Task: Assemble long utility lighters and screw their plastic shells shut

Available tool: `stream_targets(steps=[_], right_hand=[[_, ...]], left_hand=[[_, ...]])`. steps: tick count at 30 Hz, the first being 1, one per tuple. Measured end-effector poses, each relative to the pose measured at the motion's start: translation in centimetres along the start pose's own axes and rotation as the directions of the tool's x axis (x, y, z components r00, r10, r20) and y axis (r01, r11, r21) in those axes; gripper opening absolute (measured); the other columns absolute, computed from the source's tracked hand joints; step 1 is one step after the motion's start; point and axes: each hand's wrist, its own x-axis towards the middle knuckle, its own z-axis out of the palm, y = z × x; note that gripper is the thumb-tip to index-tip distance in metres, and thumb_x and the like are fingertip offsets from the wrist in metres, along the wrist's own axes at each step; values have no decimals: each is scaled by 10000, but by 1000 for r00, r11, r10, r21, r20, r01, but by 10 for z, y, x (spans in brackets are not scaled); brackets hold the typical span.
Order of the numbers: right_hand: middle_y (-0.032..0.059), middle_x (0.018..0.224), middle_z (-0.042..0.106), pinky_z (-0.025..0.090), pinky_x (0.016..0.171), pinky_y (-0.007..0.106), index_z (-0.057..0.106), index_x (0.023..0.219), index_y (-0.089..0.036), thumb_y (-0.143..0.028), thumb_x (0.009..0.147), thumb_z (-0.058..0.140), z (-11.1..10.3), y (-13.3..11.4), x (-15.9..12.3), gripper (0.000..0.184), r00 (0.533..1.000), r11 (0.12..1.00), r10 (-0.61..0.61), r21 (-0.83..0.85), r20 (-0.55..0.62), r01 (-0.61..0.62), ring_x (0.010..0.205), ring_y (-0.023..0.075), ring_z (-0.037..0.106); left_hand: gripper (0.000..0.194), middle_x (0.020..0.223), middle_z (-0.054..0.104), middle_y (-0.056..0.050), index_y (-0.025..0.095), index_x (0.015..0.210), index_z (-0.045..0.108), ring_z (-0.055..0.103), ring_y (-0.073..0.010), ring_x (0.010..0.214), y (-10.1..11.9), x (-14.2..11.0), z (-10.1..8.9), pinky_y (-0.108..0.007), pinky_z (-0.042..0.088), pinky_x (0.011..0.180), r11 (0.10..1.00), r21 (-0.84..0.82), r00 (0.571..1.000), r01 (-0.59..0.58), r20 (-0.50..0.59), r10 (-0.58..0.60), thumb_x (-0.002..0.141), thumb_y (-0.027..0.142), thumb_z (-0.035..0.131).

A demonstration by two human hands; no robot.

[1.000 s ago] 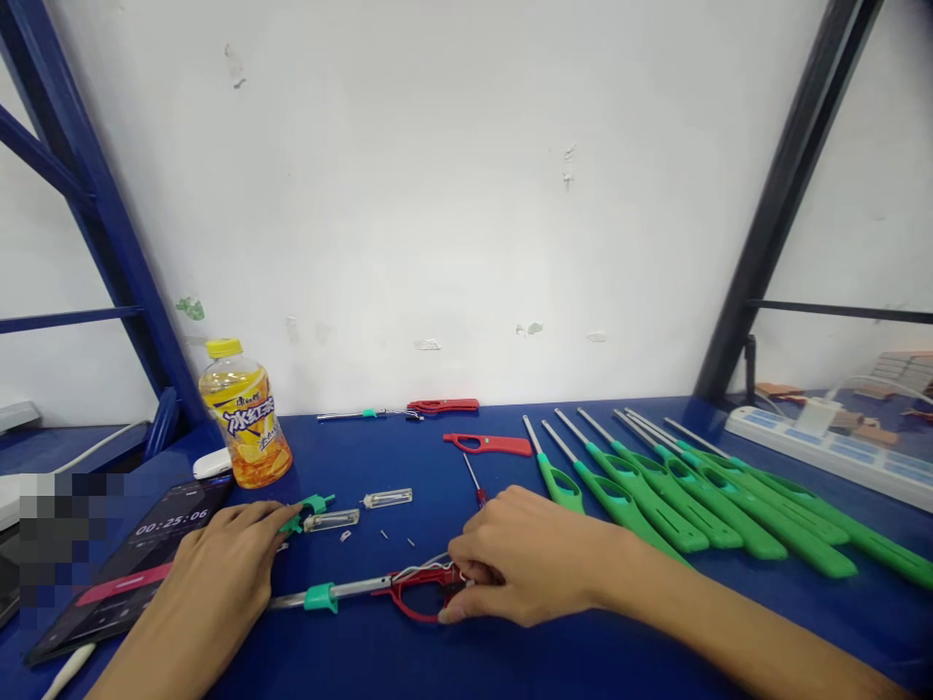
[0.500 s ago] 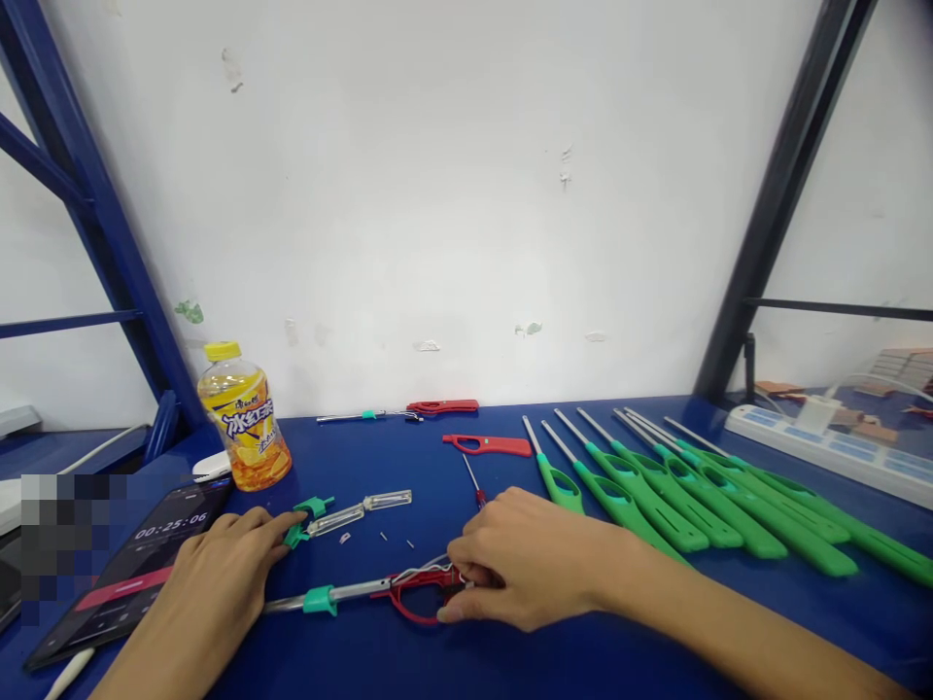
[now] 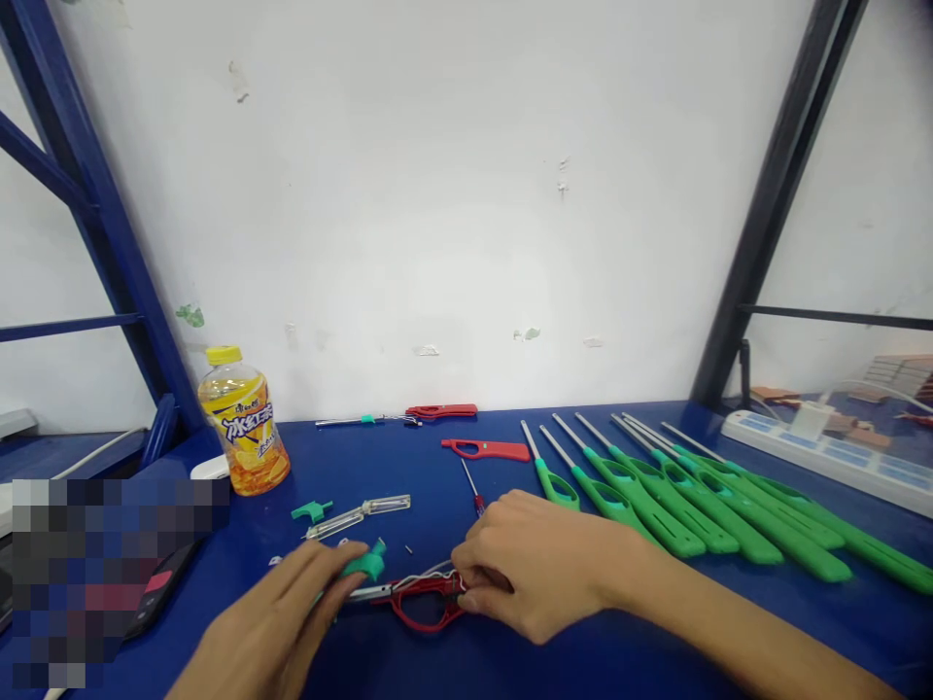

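Note:
A half-open red lighter body [image 3: 427,601] with a metal tube and white wires lies on the blue table [image 3: 408,467]. My right hand [image 3: 535,569] presses on its handle end, fingers curled around it. My left hand [image 3: 292,608] pinches a small teal plastic part [image 3: 366,562] against the metal tube. Just behind lie another teal piece [image 3: 311,509], two clear plastic tubes [image 3: 357,513] and tiny screws.
A row of several green long-nose lighters [image 3: 677,491] lies at the right. Two red lighter shells [image 3: 487,449] and a thin screwdriver [image 3: 472,484] lie at the back. A yellow drink bottle [image 3: 244,420], a phone [image 3: 156,588] and a power strip [image 3: 823,455] are at the edges.
My left hand left the teal piece by the clear tubes and came right to the metal tube, now gripping the teal part there. My right hand stayed on the red handle.

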Motion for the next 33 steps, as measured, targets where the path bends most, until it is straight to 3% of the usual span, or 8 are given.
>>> stream_targets(steps=[2, 7, 11, 17, 25, 33], right_hand=[[-13, 689, 675, 302, 569, 296, 641, 780, -218, -371, 961, 599, -1, 0, 0, 240, 1000, 1000, -2, 1, 9, 2, 603, 166, 590], [-18, 673, 660, 289, 568, 311, 654, 800, -226, -342, 976, 586, -3, 2, 0, 221, 999, 1000, -5, -6, 35, 5, 632, 181, 611], [-18, 641, 651, 274, 569, 310, 639, 771, -224, -301, 968, 581, -5, 3, -1, 220, 999, 1000, -10, -7, 40, 10, 618, 180, 603], [-26, 667, 660, 253, 552, 298, 575, 736, -226, -338, 965, 591, -2, 6, -1, 255, 999, 999, -32, 5, 23, 32, 624, 167, 590], [-46, 696, 673, 275, 566, 280, 571, 751, -235, -337, 973, 609, -2, 11, -1, 247, 996, 995, -85, 53, 20, 84, 607, 144, 549], [-51, 646, 619, 265, 563, 283, 588, 735, -227, -312, 945, 625, -1, 14, -1, 229, 996, 993, -87, 77, 34, 84, 565, 135, 462]], left_hand=[[319, 1034, 823, 26, 362, 1212, 734, 815, -166, 870, 14, 5, 2, -166, 626, 768, 991, -97, 995, -97, 19, 99, 1085, 415, 446], [338, 976, 802, 18, 307, 1277, 673, 798, -84, 781, 31, 11, 10, -64, 575, 721, 971, -177, 987, -161, -24, 159, 1131, 301, 369], [324, 1019, 779, 8, 315, 1306, 654, 776, -107, 861, 32, 6, 19, -127, 597, 815, 968, -178, 982, -176, 40, 186, 1121, 249, 396], [318, 987, 757, 0, 319, 1247, 695, 724, -157, 857, 38, 9, 21, -211, 627, 776, 971, -171, 968, -165, 162, 193, 1121, 264, 408], [390, 822, 729, 1, 260, 1070, 717, 688, -174, 694, 45, 17, 30, -242, 603, 589, 964, -14, 962, -266, 56, 266, 1130, 259, 331], [366, 866, 726, -4, 261, 1137, 685, 686, -183, 727, 32, 8, 38, -241, 599, 600, 966, 15, 964, -258, 72, 256, 1099, 157, 337]])
